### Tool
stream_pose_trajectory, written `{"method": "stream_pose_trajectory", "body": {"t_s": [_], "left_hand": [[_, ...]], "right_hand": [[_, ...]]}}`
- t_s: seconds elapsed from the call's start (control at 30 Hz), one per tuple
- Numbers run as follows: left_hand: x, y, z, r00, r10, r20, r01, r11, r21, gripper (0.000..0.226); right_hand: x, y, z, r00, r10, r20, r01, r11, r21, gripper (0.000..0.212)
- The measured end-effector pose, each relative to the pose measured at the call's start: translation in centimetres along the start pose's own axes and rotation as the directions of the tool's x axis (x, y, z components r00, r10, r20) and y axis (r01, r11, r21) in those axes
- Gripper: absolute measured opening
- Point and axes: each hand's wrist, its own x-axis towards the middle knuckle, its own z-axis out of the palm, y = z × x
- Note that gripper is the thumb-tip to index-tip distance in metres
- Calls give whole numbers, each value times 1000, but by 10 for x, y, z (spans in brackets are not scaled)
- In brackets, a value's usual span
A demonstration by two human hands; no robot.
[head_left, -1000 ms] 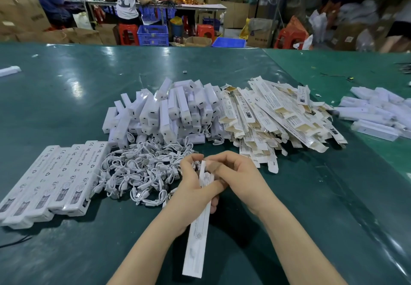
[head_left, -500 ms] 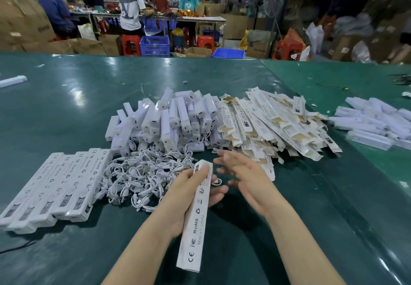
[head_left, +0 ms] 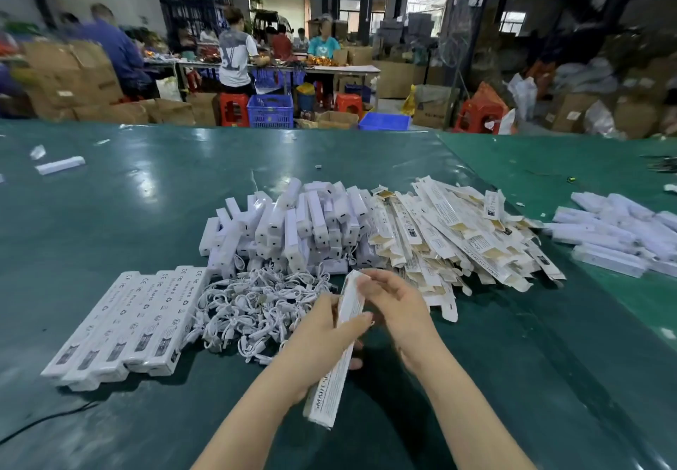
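A long narrow white carton (head_left: 335, 378) is tilted upright above the green table, printed side to the right. My left hand (head_left: 322, 337) grips it round the middle, thumb across its front. My right hand (head_left: 394, 306) is at the carton's top end, its fingertips pinching the flap there. Just beyond my hands lies a tangle of short white cables (head_left: 252, 304). Behind that is a heap of white plastic devices (head_left: 293, 227), and to its right a heap of flat unfolded cartons (head_left: 450, 238).
A row of several closed cartons (head_left: 128, 323) lies side by side at the left. More white packs (head_left: 619, 238) are piled at the right on a lighter green mat. A black cord (head_left: 44, 422) runs at the near left. People work at tables far behind.
My left hand has turned the carton so another printed face shows. My right hand, which was apart with fingers spread, has come back to the carton's top end. The view has tipped upward.
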Motion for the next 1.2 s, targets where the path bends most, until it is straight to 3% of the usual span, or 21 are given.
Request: {"method": "stream_pose_trajectory", "body": {"t_s": [0.17, 0.3, 0.37, 0.5, 0.63, 0.73, 0.8, 0.93, 1.07, 1.2], "left_hand": [[-27, 16, -43, 958, 160, -240, -111, 973, 204, 30], [-46, 21, -95, 913, 187, -362, -52, 934, 353, 26], [-52, 23, -115, 918, 153, -367, -50, 960, 275, 31], [-50, 22, -131, 950, -12, -313, -18, 995, -94, 64], [-41, 15, -131, 959, -59, -276, 45, 997, -55, 84], [-33, 11, -134, 975, -152, -164, 100, 951, -292, 66], [-27, 7, -133, 988, -122, -96, 73, 912, -403, 50], [-20, 4, -131, 987, -77, -143, 15, 921, -389, 14], [-19, 17, -132, 973, -34, -228, -26, 967, -255, 22], [-22, 26, -148, 912, 22, -409, -166, 933, -320, 24]], "right_hand": [[9, 4, 22, 999, -37, 16, 39, 992, -122, 18], [7, 24, 29, 993, -57, -107, 44, 992, -122, 14], [5, 32, 29, 989, -102, -109, 86, 986, -143, 12], [3, 37, 29, 987, -143, -72, 129, 977, -170, 15], [4, 39, 32, 985, -153, -77, 133, 967, -219, 18], [5, 40, 36, 984, -153, -95, 121, 952, -280, 18], [5, 41, 39, 984, -143, -109, 99, 938, -333, 18], [10, 38, 45, 982, -110, -152, 33, 900, -435, 16], [14, 34, 56, 977, -83, -195, -24, 869, -493, 13], [11, 37, 60, 977, -76, -199, -37, 859, -510, 17]]}}
